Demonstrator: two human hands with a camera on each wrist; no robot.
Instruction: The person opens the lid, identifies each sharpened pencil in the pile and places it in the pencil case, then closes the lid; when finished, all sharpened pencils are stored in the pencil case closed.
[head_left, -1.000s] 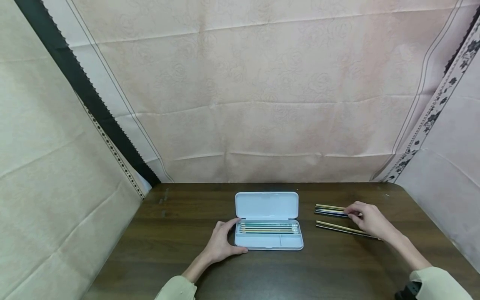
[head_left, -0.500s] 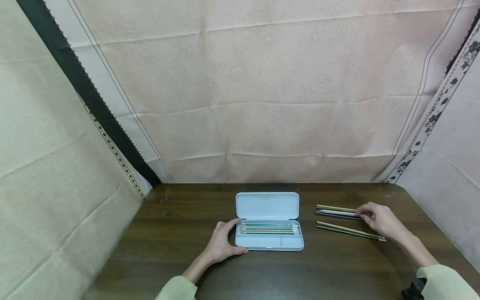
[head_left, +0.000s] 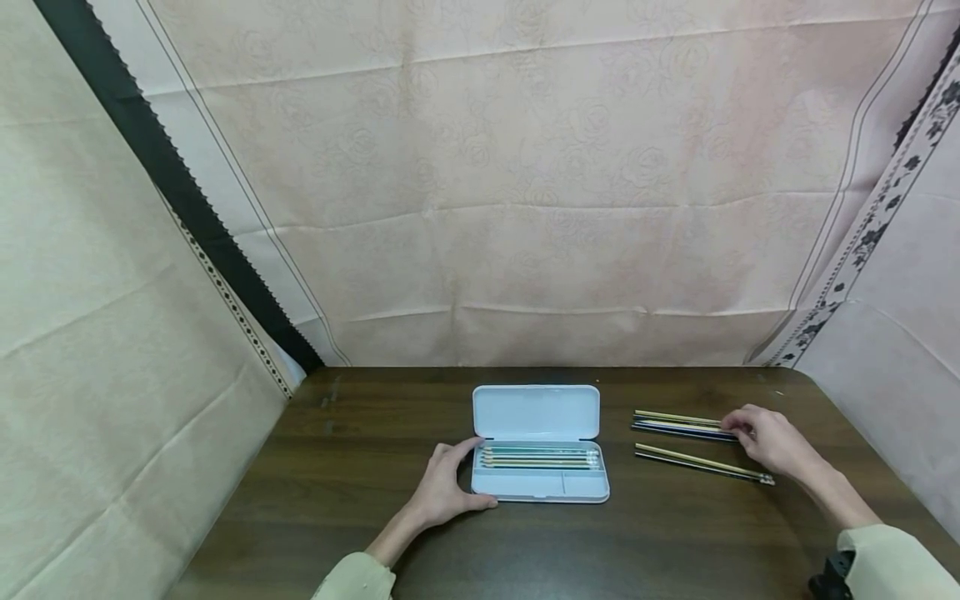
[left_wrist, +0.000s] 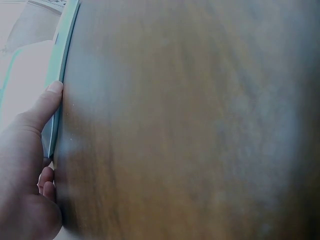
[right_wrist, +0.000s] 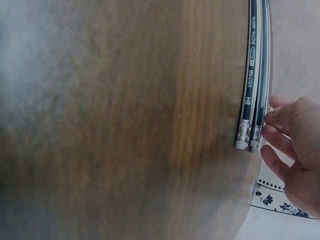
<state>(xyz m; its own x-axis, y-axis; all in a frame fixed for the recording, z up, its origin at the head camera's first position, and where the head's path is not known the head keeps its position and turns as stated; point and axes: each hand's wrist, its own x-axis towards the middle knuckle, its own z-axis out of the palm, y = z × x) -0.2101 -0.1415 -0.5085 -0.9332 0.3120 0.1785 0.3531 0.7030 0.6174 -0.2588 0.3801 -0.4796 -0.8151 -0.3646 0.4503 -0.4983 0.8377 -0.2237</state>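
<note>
A dark wooden counter (head_left: 337,500) stands walled by pale floral cloth (head_left: 525,208). The left hand (head_left: 442,492) grips the open white plastic pencil case (head_left: 538,454); the right hand (head_left: 776,442), fingers relaxed, touches loose dark pencils (head_left: 678,427).

A dark wooden table (head_left: 330,467) stands boxed in by pale rose-patterned cloth (head_left: 525,208) — a black scalloped band (head_left: 165,179) runs down the left, floral trim (head_left: 862,233) down the right.

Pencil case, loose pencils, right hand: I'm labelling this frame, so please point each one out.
pencil case (head_left: 536,411), head view, on the inside of its raised lid.
loose pencils (head_left: 675,425), head view, mid-shaft of the farther group on the table.
right hand (head_left: 774,440), head view, on the back of the hand.
</note>
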